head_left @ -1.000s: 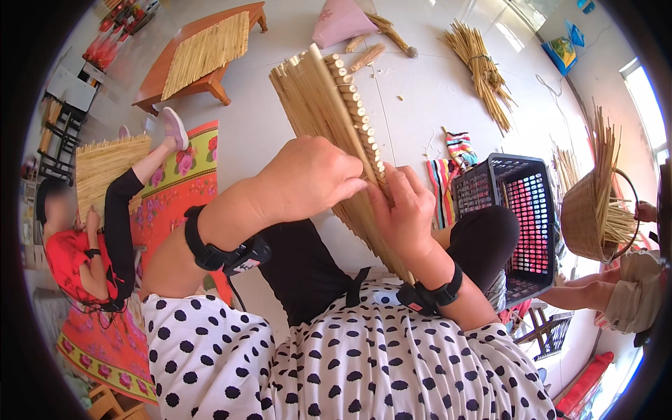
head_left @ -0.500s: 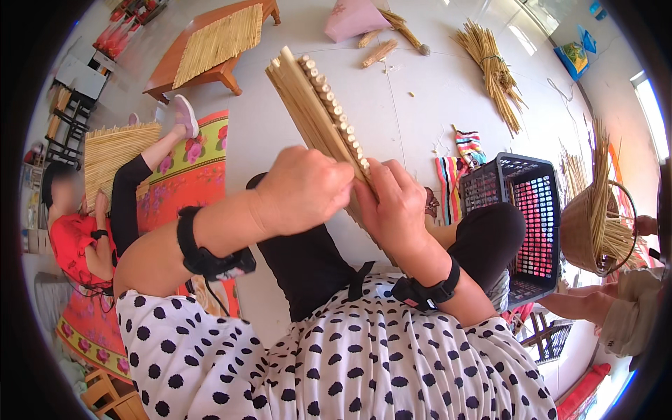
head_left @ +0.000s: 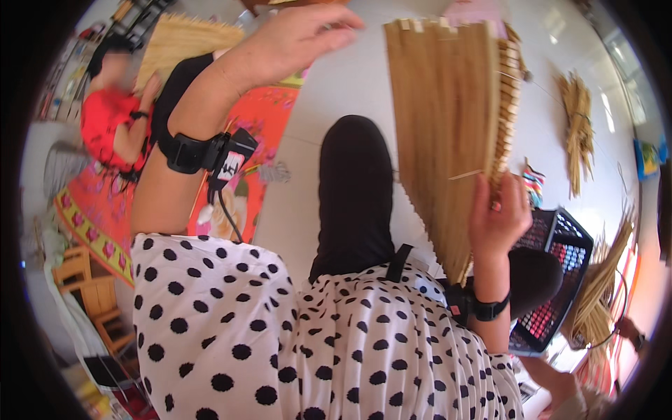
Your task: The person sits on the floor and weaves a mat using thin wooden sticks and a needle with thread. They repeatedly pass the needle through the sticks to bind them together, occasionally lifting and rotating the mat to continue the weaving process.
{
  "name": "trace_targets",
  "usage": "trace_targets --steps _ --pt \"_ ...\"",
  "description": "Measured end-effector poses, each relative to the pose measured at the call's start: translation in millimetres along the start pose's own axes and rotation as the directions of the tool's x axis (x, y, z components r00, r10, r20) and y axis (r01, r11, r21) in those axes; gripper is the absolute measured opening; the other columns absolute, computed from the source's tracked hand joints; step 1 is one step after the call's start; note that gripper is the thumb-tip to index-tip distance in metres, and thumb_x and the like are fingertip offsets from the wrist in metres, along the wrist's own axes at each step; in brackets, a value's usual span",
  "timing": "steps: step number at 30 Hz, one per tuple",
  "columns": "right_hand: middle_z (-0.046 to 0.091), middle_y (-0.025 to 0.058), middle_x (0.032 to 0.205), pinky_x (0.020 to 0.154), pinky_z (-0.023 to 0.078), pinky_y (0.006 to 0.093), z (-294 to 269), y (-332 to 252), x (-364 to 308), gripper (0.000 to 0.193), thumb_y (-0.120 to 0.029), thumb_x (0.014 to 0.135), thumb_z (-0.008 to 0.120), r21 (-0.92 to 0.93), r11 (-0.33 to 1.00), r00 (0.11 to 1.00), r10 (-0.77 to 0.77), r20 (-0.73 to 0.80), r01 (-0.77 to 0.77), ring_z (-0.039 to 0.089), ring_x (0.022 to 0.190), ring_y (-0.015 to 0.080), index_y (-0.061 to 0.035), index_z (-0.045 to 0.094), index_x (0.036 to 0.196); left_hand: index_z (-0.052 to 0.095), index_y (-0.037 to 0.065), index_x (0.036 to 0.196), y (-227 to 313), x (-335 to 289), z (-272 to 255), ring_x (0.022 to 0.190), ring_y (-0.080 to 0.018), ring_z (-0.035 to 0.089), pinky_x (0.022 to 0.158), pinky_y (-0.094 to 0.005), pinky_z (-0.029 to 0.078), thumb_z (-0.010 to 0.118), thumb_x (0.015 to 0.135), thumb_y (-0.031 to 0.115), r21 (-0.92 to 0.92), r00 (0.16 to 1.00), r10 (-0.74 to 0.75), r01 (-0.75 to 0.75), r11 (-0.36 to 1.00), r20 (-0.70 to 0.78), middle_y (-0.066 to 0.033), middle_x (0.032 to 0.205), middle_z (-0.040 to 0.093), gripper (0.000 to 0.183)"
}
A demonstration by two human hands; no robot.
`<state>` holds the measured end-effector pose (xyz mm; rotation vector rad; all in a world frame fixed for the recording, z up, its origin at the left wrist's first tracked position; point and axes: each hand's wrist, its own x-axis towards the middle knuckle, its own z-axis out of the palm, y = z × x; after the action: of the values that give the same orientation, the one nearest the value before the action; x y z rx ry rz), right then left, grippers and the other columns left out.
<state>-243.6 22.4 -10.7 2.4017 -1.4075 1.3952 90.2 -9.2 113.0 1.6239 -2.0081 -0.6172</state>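
Observation:
A mat of pale, flat-laid stalks (head_left: 441,105) stands upright in front of me, right of my knee. Along its right edge runs a row of cut stalk ends (head_left: 509,105), with thin thread across it. My right hand (head_left: 500,213) grips this edge low down, fingers closed around it. A short piece of thread (head_left: 465,175) sticks out beside those fingers. Well to the left of the mat, my left hand (head_left: 301,40) is raised in the air, slightly blurred. Its thumb and fingers come together in a pinch; whatever they hold is too fine to make out.
At the left, a person in red (head_left: 115,119) sits by another stalk mat (head_left: 182,49) on a red flowered cloth (head_left: 262,119). On the right are a black plastic crate (head_left: 574,241), a tied stalk bundle (head_left: 578,126) and a stack of long stalks (head_left: 595,308). Wooden chairs (head_left: 91,280) stand lower left.
My left hand has swung up and left, away from the mat's edge. The mat has turned to show its broad face, and my right hand has moved right with it. My view has shifted.

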Motion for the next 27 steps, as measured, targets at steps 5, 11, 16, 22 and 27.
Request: trace_targets --steps 5,11,16,22,27 --pt "0.057 0.0116 0.076 0.051 0.045 0.033 2 15 -3 0.022 -0.011 0.084 0.074 -0.037 0.997 0.997 0.071 0.006 -0.071 0.056 0.059 0.024 0.0038 0.064 0.097 0.064 0.001 0.108 -143 -105 -10 0.07 -0.0153 0.056 0.063 -0.0306 0.046 0.055 0.097 0.022 0.079 0.924 -0.287 0.315 0.946 -0.252 -0.0051 0.08 0.059 0.025" --pt "0.061 0.0075 0.081 0.052 0.043 0.0232 1 29 1 0.02 -0.009 0.087 0.072 -0.027 0.988 0.987 0.154 0.035 -0.153 0.055 0.062 0.0126 0.0043 0.066 0.101 0.067 0.003 0.102 -327 -251 120 0.081 -0.0329 0.064 0.072 -0.0416 0.051 0.064 0.089 0.023 0.221 0.701 -0.689 0.712 0.666 -0.184 -0.0172 0.091 0.066 0.025" --pt "0.066 0.0063 0.085 0.06 0.047 0.0193 -5 52 -8 0.03 -0.012 0.092 0.07 -0.013 0.979 0.979 0.203 0.012 -0.203 0.058 0.07 0.0069 0.0093 0.062 0.113 0.068 0.005 0.093 -400 -276 248 0.095 -0.0375 0.064 0.083 -0.0467 0.05 0.061 0.085 0.028 0.351 0.711 -0.702 0.652 0.672 0.023 -0.0184 0.099 0.069 0.026" --pt "0.07 0.0115 0.093 0.072 0.051 0.0216 -9 65 -20 0.032 -0.009 0.095 0.066 0.006 0.955 0.947 0.296 -0.121 -0.298 0.064 0.08 0.0108 0.0114 0.06 0.118 0.069 0.005 0.093 -421 -258 321 0.094 -0.0378 0.064 0.082 -0.0467 0.05 0.062 0.085 0.028 0.193 0.458 -0.88 0.881 0.431 -0.124 -0.0186 0.099 0.069 0.026" --pt "0.071 0.0108 0.097 0.076 0.05 0.0226 -15 53 -15 0.032 -0.015 0.097 0.064 -0.128 0.941 0.946 0.299 -0.122 -0.314 0.064 0.085 0.012 0.007 0.062 0.119 0.069 0.005 0.092 -439 -244 355 0.094 -0.0381 0.065 0.082 -0.0467 0.05 0.062 0.084 0.028 -0.014 0.223 -0.922 0.971 0.24 -0.316 -0.0187 0.098 0.069 0.026"
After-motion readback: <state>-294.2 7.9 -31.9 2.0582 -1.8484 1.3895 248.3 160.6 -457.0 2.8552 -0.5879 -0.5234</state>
